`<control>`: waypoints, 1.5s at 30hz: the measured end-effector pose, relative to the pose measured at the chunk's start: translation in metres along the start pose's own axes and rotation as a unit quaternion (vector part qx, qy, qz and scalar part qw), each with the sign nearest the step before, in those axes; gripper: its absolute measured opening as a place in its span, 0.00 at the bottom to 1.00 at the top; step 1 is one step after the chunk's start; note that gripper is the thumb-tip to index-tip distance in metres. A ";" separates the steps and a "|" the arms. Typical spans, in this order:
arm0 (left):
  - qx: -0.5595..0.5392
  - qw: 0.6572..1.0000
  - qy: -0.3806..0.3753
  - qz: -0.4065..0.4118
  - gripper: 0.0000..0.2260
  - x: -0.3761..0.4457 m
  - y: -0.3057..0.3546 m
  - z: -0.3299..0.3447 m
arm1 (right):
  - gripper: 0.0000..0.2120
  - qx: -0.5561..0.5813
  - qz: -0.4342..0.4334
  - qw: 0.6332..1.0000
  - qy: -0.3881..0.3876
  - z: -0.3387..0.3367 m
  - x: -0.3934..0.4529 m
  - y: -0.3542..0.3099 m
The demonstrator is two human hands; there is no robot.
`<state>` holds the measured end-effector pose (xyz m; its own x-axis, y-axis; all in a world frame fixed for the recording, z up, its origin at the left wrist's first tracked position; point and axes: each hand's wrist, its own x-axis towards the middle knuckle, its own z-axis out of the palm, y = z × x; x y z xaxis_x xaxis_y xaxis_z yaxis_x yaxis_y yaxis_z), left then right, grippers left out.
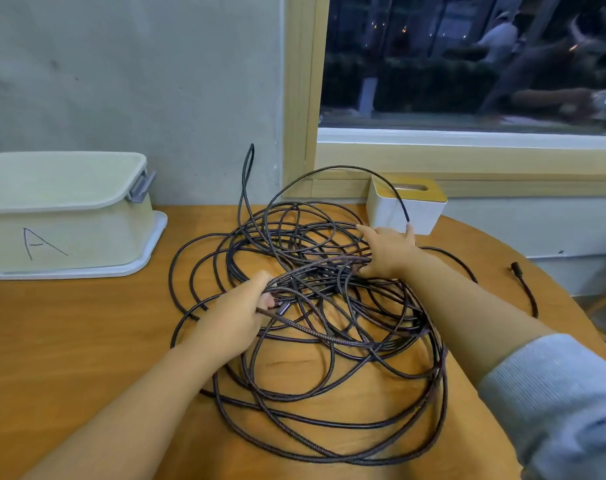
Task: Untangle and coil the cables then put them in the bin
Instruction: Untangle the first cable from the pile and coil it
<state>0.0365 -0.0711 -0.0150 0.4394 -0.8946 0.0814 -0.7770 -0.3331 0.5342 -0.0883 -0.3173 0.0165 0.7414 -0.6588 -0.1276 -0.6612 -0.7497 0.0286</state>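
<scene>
A big tangle of dark braided cables [315, 362] lies in loose loops on the wooden table [69, 341]. My left hand [232, 317] grips a cable end with a metal plug near the middle of the pile. My right hand [386, 252] reaches into the far side of the tangle, fingers curled round a few strands. One loop arches up over the white box, another stands up against the wall. A loose cable end [525, 284] trails off to the right. The pale lidded bin [64, 216], marked "A", stands at the left back.
A white tissue box with a yellow top [403, 206] stands against the window sill behind my right hand. The wall and window frame close off the back. The table's rounded edge curves down on the right.
</scene>
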 end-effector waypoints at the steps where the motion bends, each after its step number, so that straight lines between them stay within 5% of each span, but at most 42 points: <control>1: 0.005 1.000 -0.007 -0.001 0.04 -0.001 -0.001 -0.002 | 0.33 -0.020 -0.005 1.000 0.002 -0.001 -0.001 -0.003; 4: 0.016 1.000 -0.007 -0.001 0.05 -0.003 -0.005 -0.003 | 0.19 -0.027 -0.041 0.999 0.023 0.003 -0.009 -0.008; 11: 0.045 0.996 -0.064 -0.050 0.08 -0.004 -0.013 0.015 | 0.08 0.029 -0.078 0.996 0.035 0.000 -0.046 -0.019; 14: 0.083 0.988 -0.093 -0.087 0.14 -0.005 -0.009 0.028 | 0.11 0.005 -0.078 0.997 0.025 -0.005 -0.068 -0.024; 23: 0.162 0.978 -0.089 -0.093 0.04 -0.012 0.005 0.025 | 0.09 -0.014 -0.096 0.991 0.093 -0.018 -0.116 -0.041; 33: 0.035 0.995 0.065 -0.073 0.23 -0.054 0.005 -0.057 | 0.22 0.147 -0.110 0.962 0.202 -0.029 -0.141 -0.081; 39: 0.023 0.974 0.223 -0.043 0.22 -0.083 0.010 -0.125 | 0.27 0.201 -0.113 0.931 0.283 -0.049 -0.142 -0.111; 45: 0.026 0.952 0.303 0.015 0.21 -0.089 0.011 -0.160 | 0.28 0.249 -0.129 0.895 0.348 -0.067 -0.143 -0.133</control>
<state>0.0610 0.0526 0.1187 0.5848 -0.5719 0.5752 -0.8071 -0.3392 0.4833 -0.0982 -0.1277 0.0969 0.6540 -0.4781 0.5863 -0.2984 -0.8752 -0.3809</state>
